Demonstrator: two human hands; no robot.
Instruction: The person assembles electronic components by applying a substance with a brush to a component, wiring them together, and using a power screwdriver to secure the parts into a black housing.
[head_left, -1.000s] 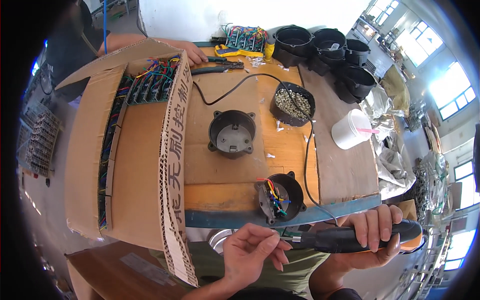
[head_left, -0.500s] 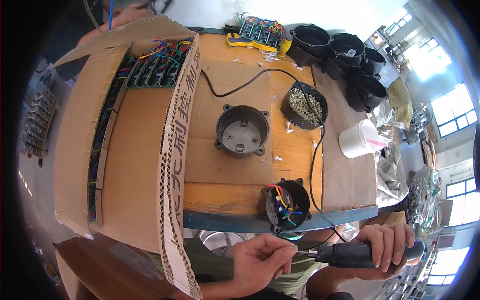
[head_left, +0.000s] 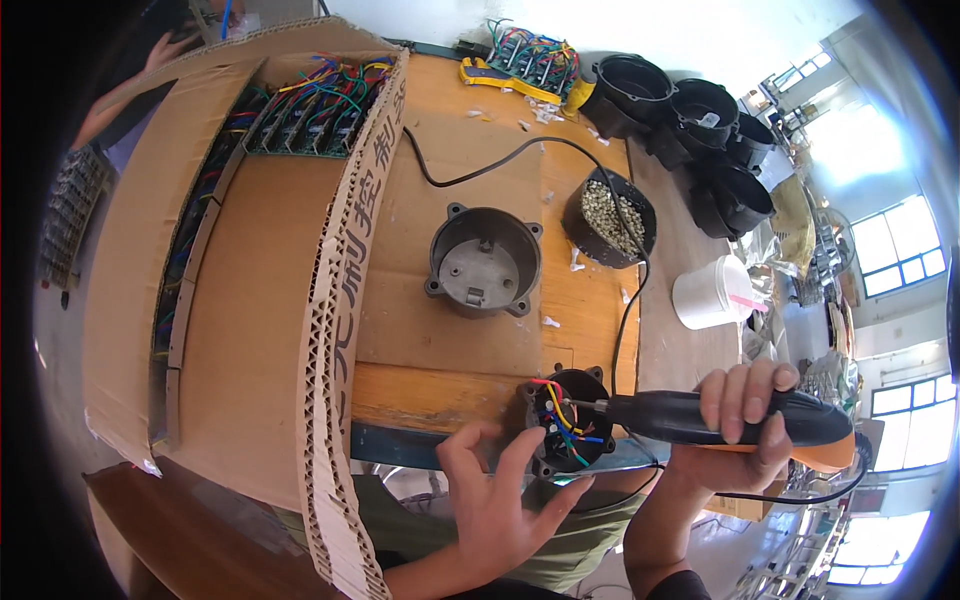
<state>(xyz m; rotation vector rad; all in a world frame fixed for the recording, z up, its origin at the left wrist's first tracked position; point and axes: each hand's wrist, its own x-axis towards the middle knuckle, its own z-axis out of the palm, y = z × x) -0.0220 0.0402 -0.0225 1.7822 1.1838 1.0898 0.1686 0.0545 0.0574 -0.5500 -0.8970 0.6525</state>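
Note:
My right hand (head_left: 745, 420) is wrapped round a black electric screwdriver (head_left: 660, 416) with an orange end, held level. Its bit reaches left into a round black housing (head_left: 597, 384) at the table's front edge. A circuit board with red, yellow, blue and green wires (head_left: 566, 424) sits inside that housing. Beside the housing's near left rim is my left hand (head_left: 500, 505), fingers spread, with the fingertips at or touching the rim. Whether a screw is on the bit is too small to tell. Farther back, a second round housing (head_left: 485, 262) without a board stands on flat cardboard.
At left stands a large cardboard box (head_left: 250, 290) with wired circuit boards (head_left: 305, 125). A black tub of small screws (head_left: 612, 217), a white bucket (head_left: 705, 295) and several stacked black housings (head_left: 632, 85) are at right. A black cord (head_left: 500, 160) crosses the table. Another person's hand (head_left: 165, 50) shows far left.
My right hand has moved the screwdriver up and left, bringing its bit from my left fingers into the housing. My left hand has gone from a pinch at the bit to spread fingers beside the housing.

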